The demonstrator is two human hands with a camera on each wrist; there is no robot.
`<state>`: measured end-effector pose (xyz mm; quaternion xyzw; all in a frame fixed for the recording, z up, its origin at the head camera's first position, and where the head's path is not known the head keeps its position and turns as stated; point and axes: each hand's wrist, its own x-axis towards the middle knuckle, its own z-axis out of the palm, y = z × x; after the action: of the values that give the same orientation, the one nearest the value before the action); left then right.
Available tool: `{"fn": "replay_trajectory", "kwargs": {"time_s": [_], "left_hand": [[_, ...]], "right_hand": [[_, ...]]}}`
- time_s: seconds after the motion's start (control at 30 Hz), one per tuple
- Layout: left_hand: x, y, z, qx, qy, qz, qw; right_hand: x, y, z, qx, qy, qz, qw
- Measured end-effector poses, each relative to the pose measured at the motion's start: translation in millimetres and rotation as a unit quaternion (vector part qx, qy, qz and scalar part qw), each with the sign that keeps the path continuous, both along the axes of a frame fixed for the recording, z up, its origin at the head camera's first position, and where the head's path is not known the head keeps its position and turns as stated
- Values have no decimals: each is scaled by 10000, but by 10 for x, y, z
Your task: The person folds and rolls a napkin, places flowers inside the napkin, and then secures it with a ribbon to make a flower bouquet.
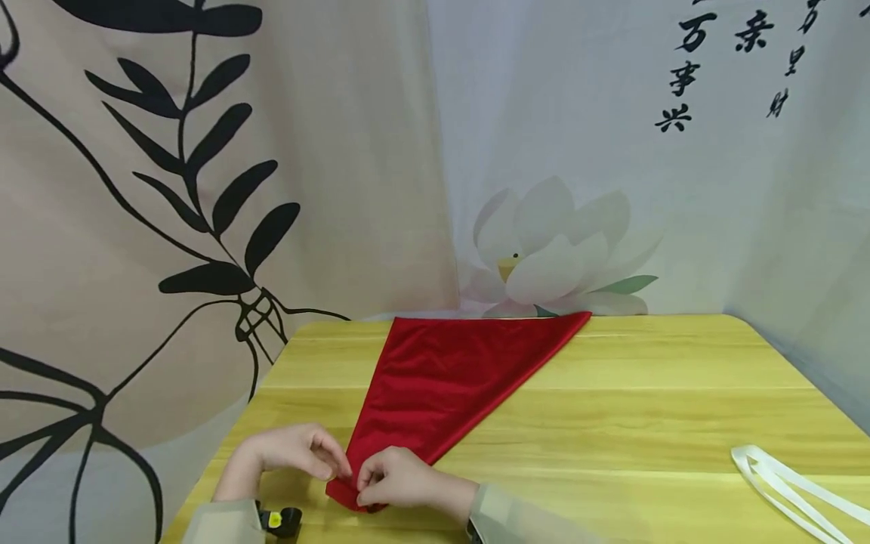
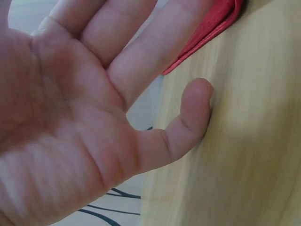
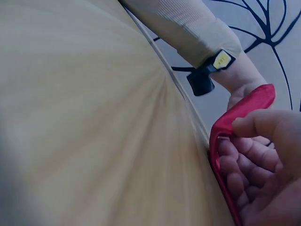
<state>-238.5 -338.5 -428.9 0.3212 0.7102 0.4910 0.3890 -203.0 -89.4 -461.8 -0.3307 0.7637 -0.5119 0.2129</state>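
A red satiny cloth, roughly triangular with a folded edge, lies on the wooden table, its narrow end toward the person. My right hand pinches that near end between thumb and fingers. In the right wrist view, a strip of the cloth rises from the right hand, its thumb pressing on it. My left hand is at the cloth's left edge, fingertips at or touching it. The left wrist view shows the left hand with fingers extended and one digit apart over the table; the other fingertips are out of frame.
White ribbon-like straps lie at the table's right front. Behind the yellowish wooden table hangs a printed curtain with leaves, a lotus and characters. A black wrist device sits at the left sleeve.
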Motion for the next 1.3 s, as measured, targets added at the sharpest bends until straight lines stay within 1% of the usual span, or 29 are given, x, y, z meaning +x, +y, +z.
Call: {"fn": "replay_trajectory", "kwargs": {"time_s": [0.13, 0.23, 0.37, 0.43, 0.5, 0.57, 0.7, 0.83, 0.93, 1.1, 1.2, 1.3], "left_hand": [[-7, 28, -8, -139, -39, -35, 9999], [-8, 41, 1, -182, -272, -78, 9994], [-4, 52, 16, -42, -657, -143, 9977], [-4, 60, 18, 2, -690, -155, 9975], [-5, 72, 14, 60, -580, -192, 9981], [-7, 80, 8, 58, -371, -186, 9991], [-10, 94, 4, 86, -63, -99, 9999], [-6, 107, 12, 73, 6, 29, 10000], [4, 120, 16, -57, 116, 65, 9999], [9, 157, 26, -297, 438, 244, 9983], [-14, 191, 22, -365, 661, 333, 9966], [-42, 227, 2, -402, 785, 339, 9955]], "right_hand": [[-45, 23, -26, -203, -568, -167, 9980], [-58, 21, -29, -321, -836, -277, 9956], [-63, 21, -19, -481, -1142, -413, 9914], [-71, 28, -23, -566, -1254, -452, 9895], [-80, 36, -29, -637, -1314, -467, 9882], [-89, 40, -45, -697, -1316, -455, 9878], [-99, 36, -74, -780, -1246, -404, 9883], [-88, 24, -73, -794, -1253, -412, 9881], [-69, 9, -70, -784, -1309, -453, 9873], [-64, -27, -75, -940, -1249, -630, 9857], [-90, -33, -76, -1129, -1336, -804, 9813], [-116, -23, -72, -1259, -1457, -977, 9764]]}}
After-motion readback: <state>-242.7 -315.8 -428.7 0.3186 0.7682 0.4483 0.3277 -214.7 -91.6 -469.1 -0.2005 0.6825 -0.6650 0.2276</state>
